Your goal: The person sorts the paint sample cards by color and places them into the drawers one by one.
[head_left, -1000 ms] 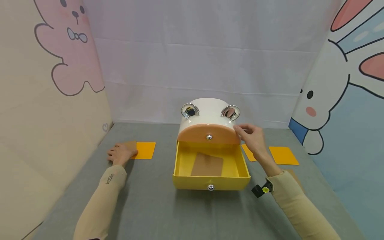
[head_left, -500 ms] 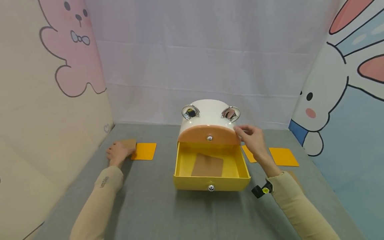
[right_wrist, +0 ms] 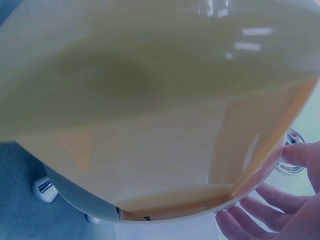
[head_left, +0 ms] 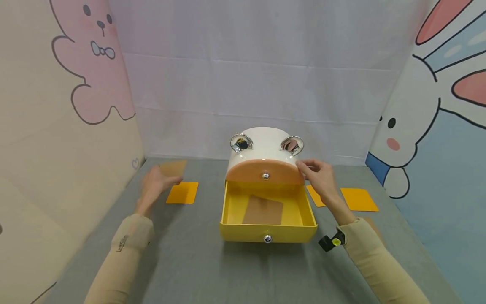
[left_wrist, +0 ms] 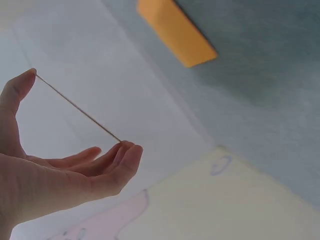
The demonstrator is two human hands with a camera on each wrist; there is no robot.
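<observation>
Out to the left, my left hand (head_left: 153, 185) is lifted over the table. It grips a thin brown square card (head_left: 174, 168) by opposite edges; the left wrist view shows that card (left_wrist: 78, 108) edge-on between thumb and fingertips. In the middle stands a white animal-shaped drawer box (head_left: 262, 141) with chrome ring eyes. Its orange upper drawer (head_left: 247, 172) is closed, while the yellow lower drawer (head_left: 243, 233) is pulled out. Inside the yellow drawer lies a flat brown card (head_left: 263, 210). My right hand (head_left: 320, 177) touches the box's right side with extended fingertips.
A yellow-orange square card (head_left: 182, 194) lies below my left hand. On the right are another yellow-orange card (head_left: 358, 199), one partly hidden card (head_left: 315, 195) and a brown card (head_left: 373, 228) under the sleeve. A white curtain (head_left: 258, 84) hangs behind the grey table (head_left: 197, 261).
My left hand has lifted the brown card off the table and moved it up and slightly right, uncovering more of the yellow-orange card. The right hand stays at the box.
</observation>
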